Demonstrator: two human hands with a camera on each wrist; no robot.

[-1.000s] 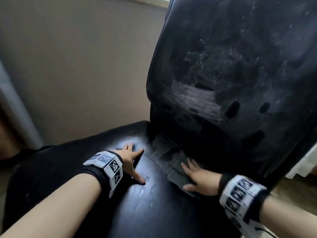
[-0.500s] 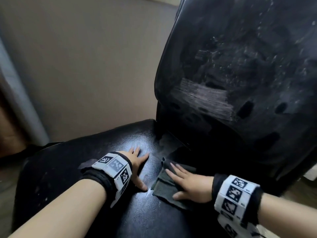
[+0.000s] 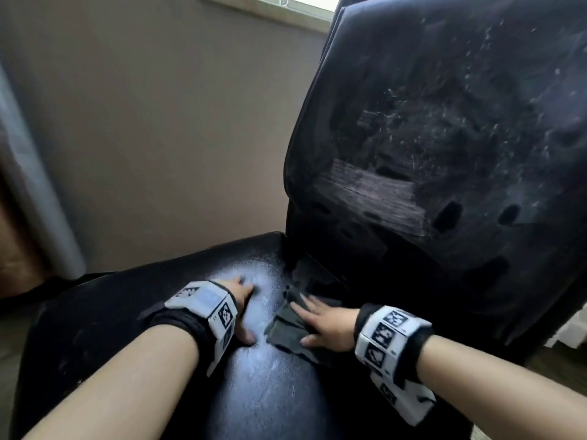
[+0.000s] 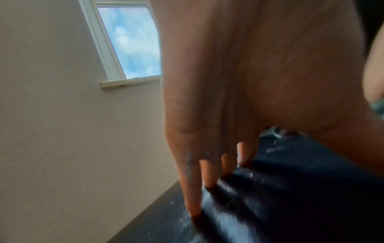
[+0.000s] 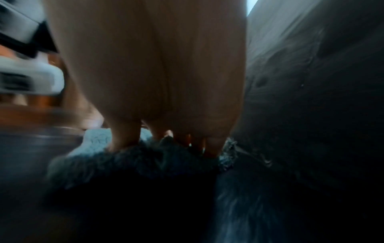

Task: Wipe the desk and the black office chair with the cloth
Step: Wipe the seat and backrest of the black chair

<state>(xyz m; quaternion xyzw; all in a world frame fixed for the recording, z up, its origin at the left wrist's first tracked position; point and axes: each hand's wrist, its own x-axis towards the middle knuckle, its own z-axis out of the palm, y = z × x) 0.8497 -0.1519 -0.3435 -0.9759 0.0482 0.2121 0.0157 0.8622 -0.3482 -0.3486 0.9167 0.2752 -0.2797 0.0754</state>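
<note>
A black office chair fills the head view, its seat [image 3: 260,392] shiny and dusty, its worn backrest [image 3: 444,154] rising at the right. A dark grey cloth [image 3: 286,335] lies flat on the seat near the backrest's foot. My right hand [image 3: 320,325] presses on the cloth with straight fingers; the right wrist view shows the fingertips [image 5: 124,141] on the fuzzy cloth [image 5: 129,164]. My left hand [image 3: 243,309] rests flat on the bare seat just left of the cloth, its fingers [image 4: 193,197] spread on the leather [image 4: 290,197].
A beige wall [image 3: 158,138] stands behind the chair, with a window sill [image 3: 263,9] at the top. A grey upright edge [image 3: 35,192] runs down the left. Wooden floor [image 3: 552,366] shows at the right of the chair.
My right hand has slid the cloth out from the foot of the backrest toward the left and front of the seat. The left hand has stayed pressed on the seat.
</note>
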